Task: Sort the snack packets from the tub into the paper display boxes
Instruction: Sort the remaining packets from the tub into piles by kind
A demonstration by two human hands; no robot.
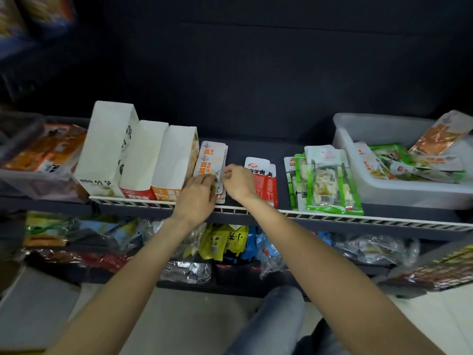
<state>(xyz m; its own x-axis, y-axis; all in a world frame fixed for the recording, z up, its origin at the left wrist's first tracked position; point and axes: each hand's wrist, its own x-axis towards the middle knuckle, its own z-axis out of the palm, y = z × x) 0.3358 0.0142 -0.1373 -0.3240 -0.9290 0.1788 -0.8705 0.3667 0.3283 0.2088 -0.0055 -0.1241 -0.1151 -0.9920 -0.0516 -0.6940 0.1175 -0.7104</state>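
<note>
Pinching a stack of flat, glossy orange-and-white packets between them, the left hand and right hand curled close together, forearms outstretched.

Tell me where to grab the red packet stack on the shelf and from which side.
Take the red packet stack by its long edges near the middle, coming from above and the front. It lies flat, bare shelf on its far left, a gap before the green packets; the right hand crowds its near left edge.
</note>
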